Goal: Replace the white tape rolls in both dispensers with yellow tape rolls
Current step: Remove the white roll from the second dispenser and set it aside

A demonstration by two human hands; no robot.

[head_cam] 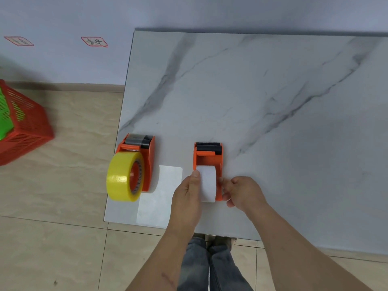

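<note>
Fingers (225, 184) of my right hand (243, 192) curl in and pinch the orange side of the right dispenser (207, 158). My left hand (186, 194) grips the white tape roll (207, 185), thumb flat on its smooth round face. That roll sits in the back of this hard plastic dispenser. The left dispenser (144, 156) stands near the desk's left edge and holds a shiny yellow tape roll (121, 179), round like a fat ring. Both have dark toothed cutters at the far end. I see a smooth desk (273, 101) that looks like grey-veined marble. A flat white sheet (161, 196) lies between the dispensers. A red basket (27, 131) full of holes sits on the tiled floor.
</note>
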